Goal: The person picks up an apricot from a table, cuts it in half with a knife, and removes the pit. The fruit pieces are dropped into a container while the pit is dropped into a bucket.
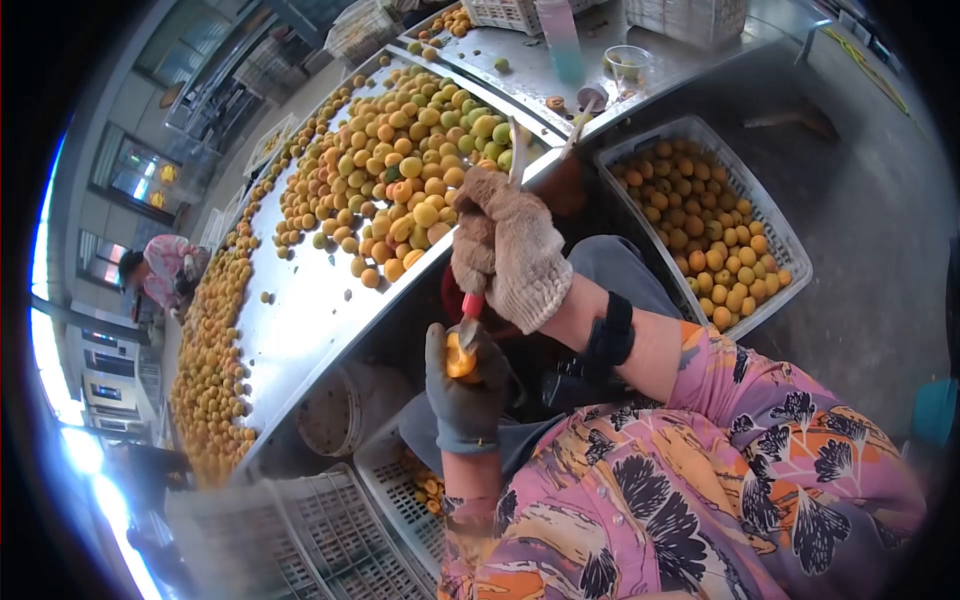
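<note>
My left hand (pixel 466 388), in a grey glove, is closed around a cut-looking orange apricot (pixel 461 357). Above it, my right hand (pixel 508 245) wears a brown fuzzy glove and grips a tool (pixel 471 310) with a red part and a metal tip. The tip touches or nearly touches the fruit. Two pale prongs (pixel 517 152) stick out behind the right fist and look like the tool's handles, though the glove hides how they join. Just past the hands, a big heap of yellow-orange and greenish apricots (pixel 400 165) lies on a metal table (pixel 283 335).
A crate (pixel 778 215) of apricots stands on the floor at right. Below left are a white bucket (pixel 330 408), a crate (pixel 385 478) with cut fruit and another crate (pixel 315 545). A bottle (pixel 562 45) and a plastic cup (pixel 628 65) stand on the far tabletop. Another person (pixel 160 270) works at far left.
</note>
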A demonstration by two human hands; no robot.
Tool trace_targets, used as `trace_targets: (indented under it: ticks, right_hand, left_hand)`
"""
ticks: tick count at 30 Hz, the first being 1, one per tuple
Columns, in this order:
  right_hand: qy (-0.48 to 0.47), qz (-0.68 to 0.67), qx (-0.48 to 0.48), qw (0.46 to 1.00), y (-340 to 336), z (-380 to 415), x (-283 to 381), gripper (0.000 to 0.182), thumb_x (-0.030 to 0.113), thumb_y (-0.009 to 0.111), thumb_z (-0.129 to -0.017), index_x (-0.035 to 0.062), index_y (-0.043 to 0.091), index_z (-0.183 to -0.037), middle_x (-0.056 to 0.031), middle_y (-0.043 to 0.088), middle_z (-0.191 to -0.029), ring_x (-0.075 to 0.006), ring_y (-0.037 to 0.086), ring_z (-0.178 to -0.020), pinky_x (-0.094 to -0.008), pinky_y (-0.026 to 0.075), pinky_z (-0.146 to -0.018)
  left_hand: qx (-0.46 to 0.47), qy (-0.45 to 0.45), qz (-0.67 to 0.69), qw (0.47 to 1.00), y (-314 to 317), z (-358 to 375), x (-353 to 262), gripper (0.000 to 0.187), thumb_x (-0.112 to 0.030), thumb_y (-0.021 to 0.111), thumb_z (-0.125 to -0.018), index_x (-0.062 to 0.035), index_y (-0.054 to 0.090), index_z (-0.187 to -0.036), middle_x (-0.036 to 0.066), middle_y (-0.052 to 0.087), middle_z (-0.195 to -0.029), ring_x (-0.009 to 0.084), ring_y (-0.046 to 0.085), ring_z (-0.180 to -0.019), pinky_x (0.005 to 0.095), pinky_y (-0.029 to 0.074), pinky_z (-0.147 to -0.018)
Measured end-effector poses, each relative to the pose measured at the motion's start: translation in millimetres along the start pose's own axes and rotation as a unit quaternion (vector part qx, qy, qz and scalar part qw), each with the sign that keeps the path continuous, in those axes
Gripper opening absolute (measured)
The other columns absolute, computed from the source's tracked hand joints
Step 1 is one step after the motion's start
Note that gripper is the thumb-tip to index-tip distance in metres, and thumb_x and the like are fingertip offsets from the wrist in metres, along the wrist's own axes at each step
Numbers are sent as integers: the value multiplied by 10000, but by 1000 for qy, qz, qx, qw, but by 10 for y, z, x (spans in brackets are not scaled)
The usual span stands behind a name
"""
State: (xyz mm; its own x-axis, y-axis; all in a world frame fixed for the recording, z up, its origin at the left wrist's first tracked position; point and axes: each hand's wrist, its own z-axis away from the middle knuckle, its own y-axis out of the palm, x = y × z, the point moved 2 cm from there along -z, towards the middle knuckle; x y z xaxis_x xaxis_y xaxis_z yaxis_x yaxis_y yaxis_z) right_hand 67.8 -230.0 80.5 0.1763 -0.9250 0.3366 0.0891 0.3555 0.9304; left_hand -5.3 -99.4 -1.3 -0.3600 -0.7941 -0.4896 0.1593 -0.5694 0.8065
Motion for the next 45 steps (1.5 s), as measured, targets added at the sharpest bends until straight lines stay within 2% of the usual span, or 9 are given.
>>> trace_targets:
  ticks: [11, 13, 17, 25, 30, 34, 36, 39, 45]
  right_hand:
    - [-20, -32, 55, 998, -388, -304, -90, 232, 278, 587, -941, 70, 567, -841, 9, 462, -567, -107, 416, -389, -269, 367, -368]
    - [-139, 494, 74, 855, -295, -137, -178, 215, 265, 645, -902, 53, 617, -880, -22, 570, -666, -87, 502, -477, -250, 436, -452]
    - [-100, 740, 92, 658, -376, -62, -431, 198, 207, 663, -852, 41, 632, -956, -148, 653, -826, -224, 645, -780, -321, 504, -761]
    - [-184, 700, -21, 689, -751, -585, -498, 376, 189, 610, -887, 44, 548, -1229, -141, 650, -828, -248, 643, -720, -350, 512, -702]
    - [57, 461, -55, 884, -933, -508, -399, 453, 177, 582, -915, 79, 479, -1345, -42, 550, -743, -98, 455, -439, -273, 399, -365]
    - [104, 352, -183, 912, -1242, -619, -279, 120, 179, 547, -905, 111, 561, -1003, -22, 490, -636, -164, 471, -432, -349, 442, -408]
    - [124, 249, -255, 926, -1390, -641, -276, 51, 120, 564, -887, 107, 527, -921, -13, 464, -613, -156, 444, -430, -365, 447, -425]
    - [135, 238, -295, 915, -1469, -624, -363, 73, 94, 573, -877, 104, 501, -879, -3, 441, -592, -149, 425, -420, -364, 452, -435]
    - [179, 194, -244, 933, -1205, -409, -477, 119, 215, 528, -933, 131, 489, -1007, -42, 488, -750, -152, 456, -489, -369, 467, -446]
  left_hand:
    - [22, 1, 40, 999, -234, -179, -166, 391, -417, 497, -959, -55, 615, -1048, 11, 646, -839, 77, 500, -594, 202, 359, -493]
    - [-26, 15, 29, 999, -212, -218, -184, 335, -385, 502, -963, -76, 603, -1047, -9, 598, -825, 75, 512, -618, 202, 400, -538]
    - [-14, 159, -113, 981, 80, -260, -136, 291, -325, 525, -968, -58, 585, -1067, 14, 598, -888, 101, 575, -722, 218, 491, -655]
    - [-58, 108, -22, 992, -385, -456, -444, 273, -304, 548, -959, -57, 582, -1073, 39, 619, -893, 112, 567, -700, 222, 437, -565]
    - [-104, 222, -57, 968, -1309, -48, -1182, 299, -332, 508, -977, -68, 592, -1088, 69, 634, -871, 117, 598, -712, 249, 497, -582]
    - [-440, 228, -583, 644, -2124, 583, -1610, 450, -389, 540, -923, 13, 636, -1100, 148, 675, -935, 210, 635, -791, 336, 516, -697]
    - [-376, -60, -879, 287, -2579, 875, -1658, 523, -414, 579, -884, 52, 629, -1115, 218, 681, -962, 263, 642, -820, 381, 492, -760]
    - [-376, 85, -781, 492, -2629, 815, -1753, 514, -419, 588, -867, 37, 651, -1094, 252, 672, -952, 311, 646, -836, 411, 475, -784]
    - [-299, 222, -806, 459, -1843, -615, -2139, 472, -401, 551, -884, 25, 668, -1051, 241, 673, -963, 360, 642, -916, 412, 475, -835]
